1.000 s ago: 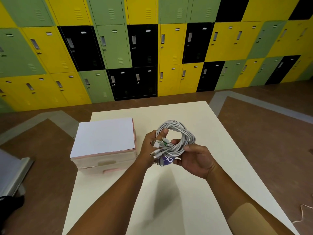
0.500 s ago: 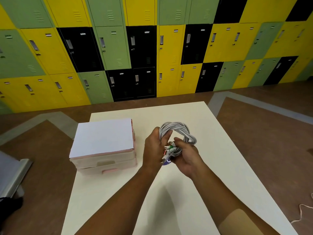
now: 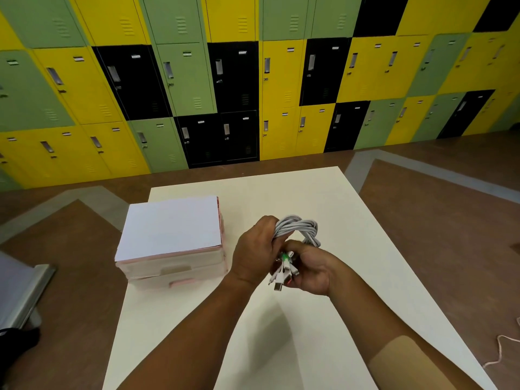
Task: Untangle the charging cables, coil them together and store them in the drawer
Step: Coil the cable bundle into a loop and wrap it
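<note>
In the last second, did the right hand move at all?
Yes. The right hand has shifted slightly left, toward the drawer box, closing against the left hand round the cables.

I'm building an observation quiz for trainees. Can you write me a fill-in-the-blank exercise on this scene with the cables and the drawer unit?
1. The cable coil is gripped by ____ hands: the left hand and the right hand.
2. The drawer unit stands on the table, to the ____ of the hands.
3. The unit's drawers are ____.

Missing words: both; left; closed.
</note>
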{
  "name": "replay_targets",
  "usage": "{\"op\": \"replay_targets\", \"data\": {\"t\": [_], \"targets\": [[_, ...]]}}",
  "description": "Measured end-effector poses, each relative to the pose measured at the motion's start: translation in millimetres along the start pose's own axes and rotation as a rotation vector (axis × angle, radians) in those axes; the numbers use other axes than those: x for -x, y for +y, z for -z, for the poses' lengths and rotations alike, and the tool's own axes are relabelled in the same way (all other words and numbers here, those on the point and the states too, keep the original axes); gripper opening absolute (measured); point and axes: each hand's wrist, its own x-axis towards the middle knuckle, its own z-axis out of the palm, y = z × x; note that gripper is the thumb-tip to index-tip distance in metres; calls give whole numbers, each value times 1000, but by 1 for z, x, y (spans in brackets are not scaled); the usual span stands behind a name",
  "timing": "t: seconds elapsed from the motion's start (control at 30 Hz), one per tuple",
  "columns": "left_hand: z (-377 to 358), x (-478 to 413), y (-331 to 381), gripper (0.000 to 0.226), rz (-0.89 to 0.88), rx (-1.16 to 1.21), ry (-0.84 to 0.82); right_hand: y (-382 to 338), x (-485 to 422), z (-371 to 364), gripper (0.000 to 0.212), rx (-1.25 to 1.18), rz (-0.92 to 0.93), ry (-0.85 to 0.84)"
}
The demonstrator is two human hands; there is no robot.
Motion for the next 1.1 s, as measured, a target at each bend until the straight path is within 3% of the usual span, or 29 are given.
{"op": "replay_targets", "data": {"t": [0.17,0.33,0.4,0.57,0.67,0.83,0.97,1.1], "targets": [[-1,8,-1,34,92,44,-42,2,0,7,25,8,-17,-7],[-2,9,5,25,622,480,-119,-5,-3,4,18,157,105,197],[1,11,5,27,746,646,-195,-6,-6,5,17,242,116,285],[4,14,-15,16,691,599,-382,-8,-12,9,15,408,101,373],[3,11,-17,44,604,452,-377,-9,-14,4,17,554,81,372],[4,7,-18,62,567,315,-335,-12,-16,-2,25,713,88,400],[4,2,-16,36,510,242,-193,-9,-10,-6,12,740,166,369],[0,2,-16,35,482,51,-146,-2,-7,-12,17,842,205,363]]}}
